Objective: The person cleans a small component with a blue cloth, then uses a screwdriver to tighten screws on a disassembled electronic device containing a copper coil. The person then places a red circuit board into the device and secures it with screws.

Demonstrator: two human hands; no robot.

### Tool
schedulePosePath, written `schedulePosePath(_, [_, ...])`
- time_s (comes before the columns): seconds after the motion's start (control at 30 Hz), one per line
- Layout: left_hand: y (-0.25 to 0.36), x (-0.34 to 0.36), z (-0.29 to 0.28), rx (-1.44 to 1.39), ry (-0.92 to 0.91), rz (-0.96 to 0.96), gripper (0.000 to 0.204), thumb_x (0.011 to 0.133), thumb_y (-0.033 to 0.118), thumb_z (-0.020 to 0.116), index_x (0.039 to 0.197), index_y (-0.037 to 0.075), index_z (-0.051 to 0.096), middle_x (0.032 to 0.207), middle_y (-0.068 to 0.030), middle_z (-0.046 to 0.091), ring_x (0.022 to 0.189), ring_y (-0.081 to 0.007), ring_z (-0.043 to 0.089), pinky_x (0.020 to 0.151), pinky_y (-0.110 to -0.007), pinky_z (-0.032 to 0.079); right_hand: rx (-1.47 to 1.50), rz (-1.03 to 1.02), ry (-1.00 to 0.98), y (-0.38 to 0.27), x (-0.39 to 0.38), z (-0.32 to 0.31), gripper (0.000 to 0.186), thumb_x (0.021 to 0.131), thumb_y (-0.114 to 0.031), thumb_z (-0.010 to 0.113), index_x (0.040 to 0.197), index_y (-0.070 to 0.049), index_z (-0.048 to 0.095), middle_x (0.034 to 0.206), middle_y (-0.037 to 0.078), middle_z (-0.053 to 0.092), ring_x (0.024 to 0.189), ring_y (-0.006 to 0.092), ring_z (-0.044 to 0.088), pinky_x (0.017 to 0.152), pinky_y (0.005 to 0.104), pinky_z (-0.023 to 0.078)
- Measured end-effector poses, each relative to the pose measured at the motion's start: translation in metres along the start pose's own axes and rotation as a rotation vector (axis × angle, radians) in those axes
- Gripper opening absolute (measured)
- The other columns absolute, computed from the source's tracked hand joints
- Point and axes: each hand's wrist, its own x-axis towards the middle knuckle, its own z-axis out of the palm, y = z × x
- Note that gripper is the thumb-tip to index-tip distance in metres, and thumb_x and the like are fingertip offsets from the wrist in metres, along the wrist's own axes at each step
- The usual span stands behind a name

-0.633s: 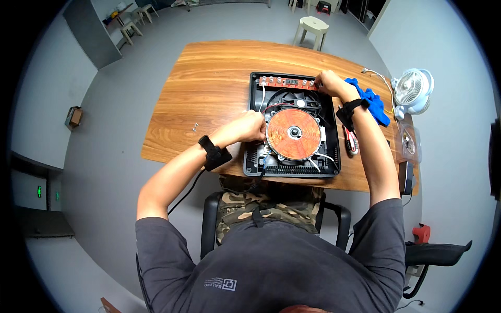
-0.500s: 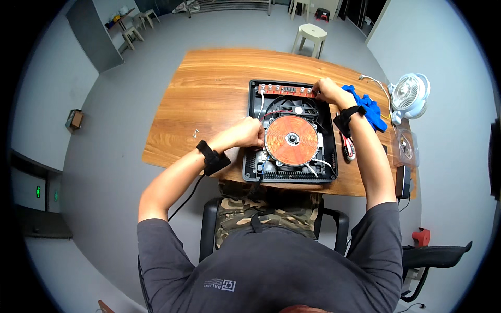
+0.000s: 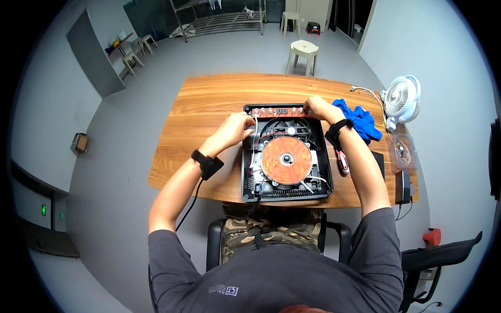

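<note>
An opened induction cooker point(image 3: 327, 180) lies on the table, its black housing exposing the parts inside. A round copper coil point(image 3: 275, 166) fills the middle, partly covering a black fan point(image 3: 301, 127). Along the far edge runs a narrow red-orange circuit board point(image 3: 282, 113) with small buttons. My right hand point(image 3: 319, 109) pinches that board's right end. At the far left corner of the housing, my left hand point(image 3: 232, 131) has its thumb and fingers apart, close to a white cable point(image 3: 255, 142) that runs down from the board. Whether its fingertips touch the cable is hard to see.
Right of the cooker are a red-and-black hand tool point(image 3: 342, 163), a blue cloth point(image 3: 360, 122), a small white fan point(image 3: 402, 99), a clear plastic box point(image 3: 403, 148) and a black adapter point(image 3: 402, 187). A stool point(image 3: 304, 49) stands beyond the table.
My left hand has moved from beside the coil to the far left corner of the housing. My right hand stays at the board's right end. The view has tilted up.
</note>
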Motion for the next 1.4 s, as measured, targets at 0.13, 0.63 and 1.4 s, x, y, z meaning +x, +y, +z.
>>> schedulePosePath(0.13, [-0.015, 0.033, 0.000, 0.124, 0.104, 0.036, 0.022, 0.082, 0.009, 0.075, 0.101, 0.000, 0.074, 0.094, -0.0183, 0.070, 0.087, -0.0335, 0.070, 0.080, -0.043, 0.056, 0.018, -0.009, 0.018, 0.005, 0.000, 0.004, 0.031, 0.071, -0.005, 0.079, 0.102, -0.007, 0.078, 0.096, 0.018, 0.075, 0.092, 0.0342, 0.073, 0.083, 0.0410, 0.059])
schedulePosePath(0.63, [-0.044, 0.075, 0.014, 0.097, -0.096, -0.075, 0.020, 0.078, 0.006, 0.077, 0.098, 0.006, 0.079, 0.092, -0.0194, 0.075, 0.088, -0.0326, 0.073, 0.081, -0.040, 0.058, 0.059, 0.028, 0.013, -0.005, -0.005, -0.001, 0.031, 0.072, -0.006, 0.080, 0.103, -0.007, 0.077, 0.097, 0.019, 0.075, 0.095, 0.0363, 0.072, 0.084, 0.0421, 0.058])
schedulePosePath(1.4, [-0.104, -0.011, -0.058, 0.009, 0.015, -0.378, 0.027, 0.092, 0.005, 0.065, 0.118, -0.003, 0.071, 0.115, -0.0191, 0.073, 0.108, -0.0287, 0.071, 0.096, -0.038, 0.057, 0.079, 0.019, -0.009, 0.000, -0.001, -0.001, 0.033, 0.071, -0.006, 0.081, 0.104, -0.006, 0.077, 0.095, 0.017, 0.075, 0.091, 0.0336, 0.072, 0.081, 0.0400, 0.058])
